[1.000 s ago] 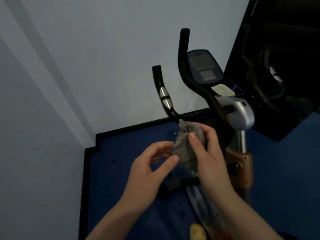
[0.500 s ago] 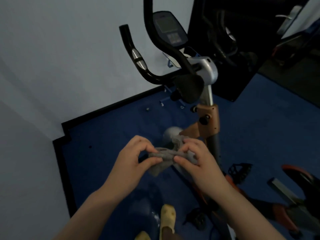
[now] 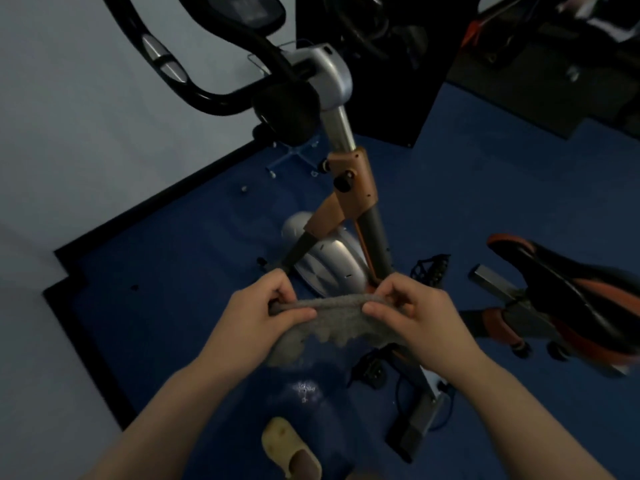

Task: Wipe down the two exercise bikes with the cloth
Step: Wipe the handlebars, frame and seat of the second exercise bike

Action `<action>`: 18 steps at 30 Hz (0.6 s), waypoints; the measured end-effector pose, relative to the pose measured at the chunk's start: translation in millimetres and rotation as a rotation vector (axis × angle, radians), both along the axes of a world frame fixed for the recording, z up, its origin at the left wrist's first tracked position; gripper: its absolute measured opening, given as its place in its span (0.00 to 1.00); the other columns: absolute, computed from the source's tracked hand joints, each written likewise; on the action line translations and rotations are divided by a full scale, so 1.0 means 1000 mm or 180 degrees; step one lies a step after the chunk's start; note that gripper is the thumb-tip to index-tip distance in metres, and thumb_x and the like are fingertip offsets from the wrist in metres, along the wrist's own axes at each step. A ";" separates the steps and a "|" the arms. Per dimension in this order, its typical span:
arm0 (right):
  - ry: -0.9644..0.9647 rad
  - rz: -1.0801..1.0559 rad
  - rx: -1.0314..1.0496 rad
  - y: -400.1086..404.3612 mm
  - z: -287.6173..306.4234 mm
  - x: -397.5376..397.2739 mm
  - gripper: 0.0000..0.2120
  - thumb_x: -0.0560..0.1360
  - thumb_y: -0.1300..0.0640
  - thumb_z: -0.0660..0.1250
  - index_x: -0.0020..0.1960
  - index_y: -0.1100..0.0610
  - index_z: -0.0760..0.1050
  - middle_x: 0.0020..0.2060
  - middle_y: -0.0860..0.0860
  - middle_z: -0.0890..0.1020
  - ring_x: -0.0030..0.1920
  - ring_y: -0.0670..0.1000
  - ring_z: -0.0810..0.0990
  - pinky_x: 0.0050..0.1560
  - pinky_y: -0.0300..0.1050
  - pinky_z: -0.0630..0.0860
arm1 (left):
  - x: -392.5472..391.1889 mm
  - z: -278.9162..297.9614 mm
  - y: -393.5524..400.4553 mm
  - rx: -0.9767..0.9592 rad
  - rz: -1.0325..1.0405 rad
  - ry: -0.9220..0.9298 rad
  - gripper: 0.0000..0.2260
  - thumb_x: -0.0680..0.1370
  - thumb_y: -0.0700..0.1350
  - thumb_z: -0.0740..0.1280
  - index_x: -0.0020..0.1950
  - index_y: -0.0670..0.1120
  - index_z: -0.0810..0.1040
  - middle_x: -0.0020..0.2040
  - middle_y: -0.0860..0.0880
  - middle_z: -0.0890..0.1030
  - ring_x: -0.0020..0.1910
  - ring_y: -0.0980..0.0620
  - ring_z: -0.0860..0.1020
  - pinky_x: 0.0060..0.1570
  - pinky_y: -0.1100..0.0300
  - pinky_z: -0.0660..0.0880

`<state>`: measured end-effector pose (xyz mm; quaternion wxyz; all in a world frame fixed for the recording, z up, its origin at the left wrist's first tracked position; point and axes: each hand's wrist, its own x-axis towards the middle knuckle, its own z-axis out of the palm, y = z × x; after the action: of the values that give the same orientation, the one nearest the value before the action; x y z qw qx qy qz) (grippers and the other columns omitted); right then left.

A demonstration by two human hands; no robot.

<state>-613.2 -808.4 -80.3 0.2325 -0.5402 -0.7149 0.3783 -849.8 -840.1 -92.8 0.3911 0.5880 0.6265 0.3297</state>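
A grey cloth (image 3: pixel 322 323) is stretched between both hands in front of me. My left hand (image 3: pixel 256 313) pinches its left end and my right hand (image 3: pixel 419 313) pinches its right end. Below and behind the cloth stands an exercise bike (image 3: pixel 353 188) with an orange and silver frame. Its black handlebars (image 3: pixel 207 95) rise at the top left, and its black and orange saddle (image 3: pixel 568 282) is at the right. The cloth hangs in the air, clear of the bike frame.
Blue floor (image 3: pixel 156 289) meets a white wall (image 3: pixel 69 133) at the left. A black pedal (image 3: pixel 429 268) sticks out near my right hand. My foot in a yellow slipper (image 3: pixel 291 448) stands at the bottom. Dark equipment (image 3: pixel 381 46) fills the top right.
The hands dropped from the handlebar area to lower in front of the frame. They pulled the bunched cloth out flat between them. The view tilted down.
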 end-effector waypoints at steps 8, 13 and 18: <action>-0.0474 -0.0502 -0.0285 -0.038 -0.001 0.068 0.11 0.73 0.41 0.69 0.38 0.45 0.72 0.33 0.44 0.81 0.36 0.40 0.79 0.37 0.43 0.76 | 0.067 0.004 -0.015 -0.0049 -0.0426 0.0042 0.02 0.72 0.48 0.74 0.42 0.51 0.83 0.41 0.57 0.82 0.42 0.61 0.79 0.41 0.71 0.72; 0.0403 -0.0898 -0.0875 -0.081 -0.005 0.122 0.09 0.77 0.48 0.68 0.42 0.52 0.75 0.29 0.49 0.81 0.32 0.46 0.79 0.34 0.46 0.77 | 0.152 0.009 -0.053 0.0185 -0.0132 -0.0168 0.01 0.74 0.45 0.72 0.43 0.50 0.84 0.39 0.58 0.83 0.40 0.63 0.80 0.39 0.73 0.71; 0.1773 -0.1276 -0.1630 -0.136 0.003 0.190 0.15 0.80 0.47 0.62 0.54 0.60 0.76 0.43 0.52 0.84 0.42 0.49 0.84 0.41 0.42 0.80 | 0.269 0.000 -0.126 0.0048 -0.0791 -0.0241 0.13 0.78 0.53 0.65 0.63 0.58 0.74 0.56 0.64 0.74 0.57 0.69 0.73 0.56 0.74 0.68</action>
<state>-423.6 -944.5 -77.0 0.3439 -0.5859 -0.3886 0.6224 -580.6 -966.1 -93.2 0.4479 0.6512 0.5311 0.3054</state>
